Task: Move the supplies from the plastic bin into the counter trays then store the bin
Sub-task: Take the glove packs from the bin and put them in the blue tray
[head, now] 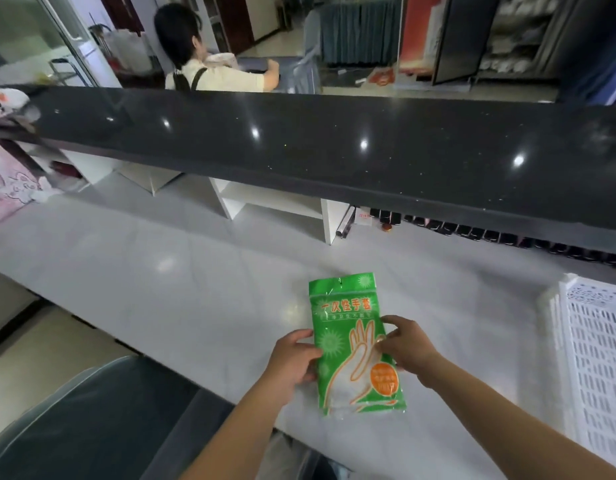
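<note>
A green packet of disposable gloves [348, 327] lies flat on the white counter [161, 271], near its front edge. My left hand [292, 358] grips the packet's left edge, fingers curled on it. Resting on the packet's right side is my right hand [407, 344], with its fingers pressing the plastic. A white perforated plastic bin [597, 344] stands at the right edge of the view, about a hand's width from the packet; its inside is mostly out of frame.
A raised black countertop [334, 147] runs across behind the white counter, with white shelf dividers [275, 209] and a row of dark bottles [490, 233] under it. A dark chair [92, 420] is at lower left. A person [209, 64] sits beyond the counter. Pink cloth [8, 181] lies far left.
</note>
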`<state>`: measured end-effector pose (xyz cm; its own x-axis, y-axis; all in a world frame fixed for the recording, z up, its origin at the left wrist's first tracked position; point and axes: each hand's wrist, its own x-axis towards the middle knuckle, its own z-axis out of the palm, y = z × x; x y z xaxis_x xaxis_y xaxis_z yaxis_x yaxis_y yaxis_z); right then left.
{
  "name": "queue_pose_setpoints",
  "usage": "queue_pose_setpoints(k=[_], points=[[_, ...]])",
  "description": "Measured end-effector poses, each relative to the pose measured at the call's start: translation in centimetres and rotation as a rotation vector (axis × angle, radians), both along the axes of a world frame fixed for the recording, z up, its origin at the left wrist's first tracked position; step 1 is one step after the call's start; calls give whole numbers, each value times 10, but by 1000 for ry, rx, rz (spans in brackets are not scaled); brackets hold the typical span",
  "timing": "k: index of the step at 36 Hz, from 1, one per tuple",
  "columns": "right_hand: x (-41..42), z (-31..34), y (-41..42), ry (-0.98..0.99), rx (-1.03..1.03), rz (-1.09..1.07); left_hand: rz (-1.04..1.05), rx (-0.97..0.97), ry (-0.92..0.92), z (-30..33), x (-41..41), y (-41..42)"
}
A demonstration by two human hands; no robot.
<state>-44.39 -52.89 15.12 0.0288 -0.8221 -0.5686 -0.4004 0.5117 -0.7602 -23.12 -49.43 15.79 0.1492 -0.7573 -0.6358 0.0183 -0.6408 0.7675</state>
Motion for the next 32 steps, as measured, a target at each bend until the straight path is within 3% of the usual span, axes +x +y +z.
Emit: queue_pose_setpoints(k=[12,15,19,23,26,32], points=[[-4,-18,11,158,-106,14,-117,-69,-247,-22,-1,12],[-4,-16,12,193,-215,11,-170,-89,-324,-17,-1,15],[3,-17,19,520,-453,358,-412,-372,-674,-16,-8,15],[20,-29,26,750,-517,738,-755,-327,-1061,-27,-25,13],[26,-39,24,798,-525,774,-767,-294,-1132,-41,-32,14],[25,-64,21,716,-549,719,-704,-315,-1184,-71,-32,17]])
